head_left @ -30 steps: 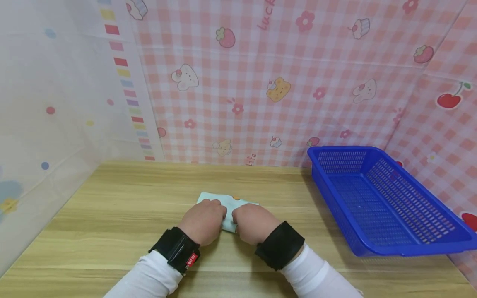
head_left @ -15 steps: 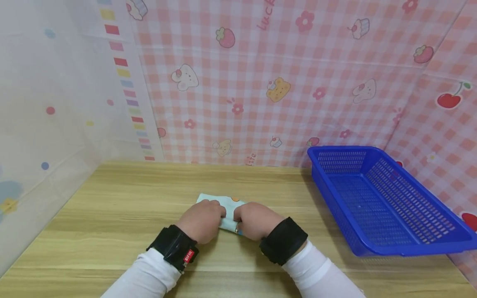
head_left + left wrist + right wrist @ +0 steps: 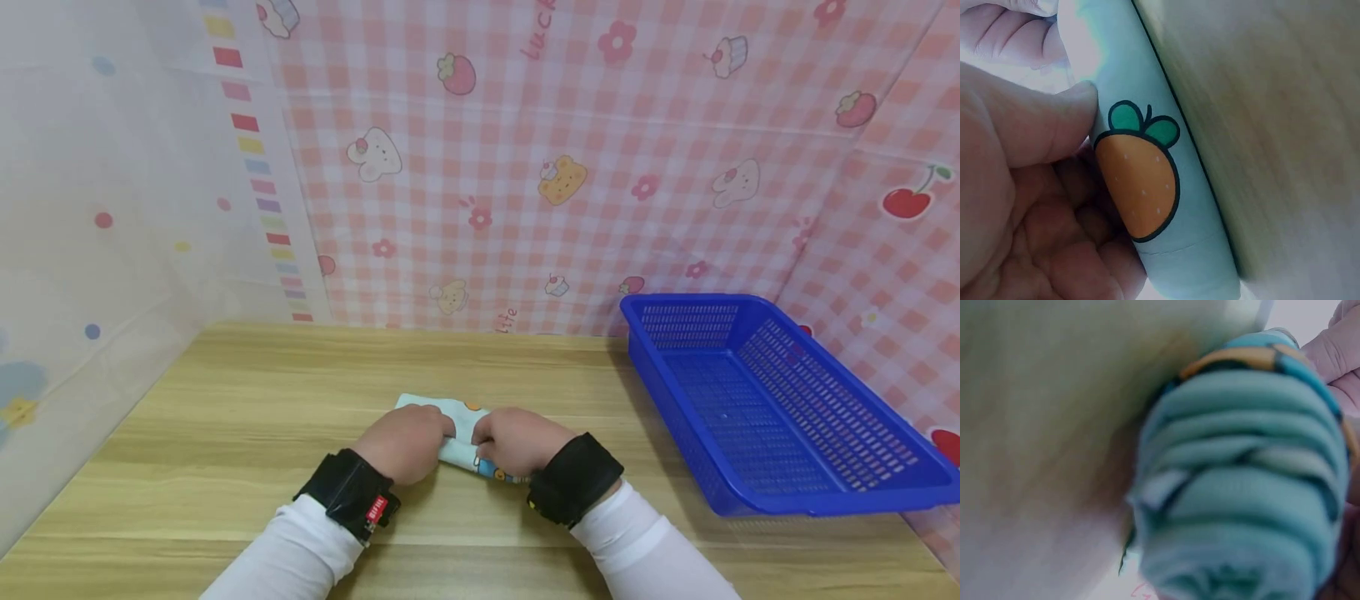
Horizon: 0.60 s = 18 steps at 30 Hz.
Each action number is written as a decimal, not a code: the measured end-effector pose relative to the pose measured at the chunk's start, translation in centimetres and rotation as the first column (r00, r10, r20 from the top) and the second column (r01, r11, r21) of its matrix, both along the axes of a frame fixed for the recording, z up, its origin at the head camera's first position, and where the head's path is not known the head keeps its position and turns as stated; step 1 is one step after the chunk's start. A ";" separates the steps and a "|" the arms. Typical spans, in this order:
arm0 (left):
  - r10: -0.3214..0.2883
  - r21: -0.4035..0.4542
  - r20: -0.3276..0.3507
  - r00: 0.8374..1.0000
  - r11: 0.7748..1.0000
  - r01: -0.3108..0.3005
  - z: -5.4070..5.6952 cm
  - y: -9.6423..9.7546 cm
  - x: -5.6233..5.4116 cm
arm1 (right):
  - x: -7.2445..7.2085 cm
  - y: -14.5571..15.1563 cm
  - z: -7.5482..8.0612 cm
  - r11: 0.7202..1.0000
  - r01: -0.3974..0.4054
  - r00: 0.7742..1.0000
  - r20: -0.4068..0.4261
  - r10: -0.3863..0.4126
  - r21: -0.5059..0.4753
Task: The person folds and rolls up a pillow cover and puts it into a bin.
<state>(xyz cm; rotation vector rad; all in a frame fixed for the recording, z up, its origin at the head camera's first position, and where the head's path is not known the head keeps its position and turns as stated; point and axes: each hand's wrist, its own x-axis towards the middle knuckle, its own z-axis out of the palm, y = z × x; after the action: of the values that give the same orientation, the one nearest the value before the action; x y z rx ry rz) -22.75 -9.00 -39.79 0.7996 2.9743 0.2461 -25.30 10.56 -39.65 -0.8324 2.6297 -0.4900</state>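
A light teal printed cloth (image 3: 459,457) lies on the table, its near side gathered into a roll. My left hand (image 3: 403,443) grips the left part of this roll with fingers curled. The right hand (image 3: 519,440) holds the right part, its thumb and fingers bent round it. In the left wrist view, the thumb of the left hand (image 3: 1029,144) presses the rolled cloth (image 3: 1204,219) beside a printed orange fruit. Stacked layers show at the end of the cloth roll (image 3: 1241,494) in the right wrist view. Both hands partly hide the cloth in the head view.
A blue perforated plastic basket (image 3: 678,417) stands on the wooden table (image 3: 247,467) at the right. Pink checked fabric (image 3: 480,167) hangs behind the table, and white fabric with coloured dots (image 3: 97,267) hangs on the left.
My hands have moved slightly apart. The rolled edge has come closer to me, and more of its blue and orange print shows below the right hand. The basket stays put.
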 end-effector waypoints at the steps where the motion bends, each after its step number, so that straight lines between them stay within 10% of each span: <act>1: 0.008 0.015 0.009 1.000 1.000 -0.008 0.0 0.0 0.0 | 0.0 0.0 0.0 1.000 0.006 1.000 -0.001 -0.006 0.000; 8: 0.067 0.134 0.062 0.996 0.988 -0.075 0.0 0.2 -0.2 | 0.3 -0.1 0.1 0.994 0.088 0.995 0.046 -0.085 -0.070; 18: -0.022 -0.017 -0.187 0.982 1.000 0.019 0.3 0.3 1.0 | 0.9 -0.5 0.2 0.993 0.091 0.996 -0.012 -0.092 -0.076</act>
<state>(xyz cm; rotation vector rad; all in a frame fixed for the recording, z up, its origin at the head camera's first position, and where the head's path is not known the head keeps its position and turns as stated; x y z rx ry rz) -21.77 -8.71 -39.51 0.8980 3.1356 0.1543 -24.37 10.03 -39.45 -0.7436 2.6874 -0.6133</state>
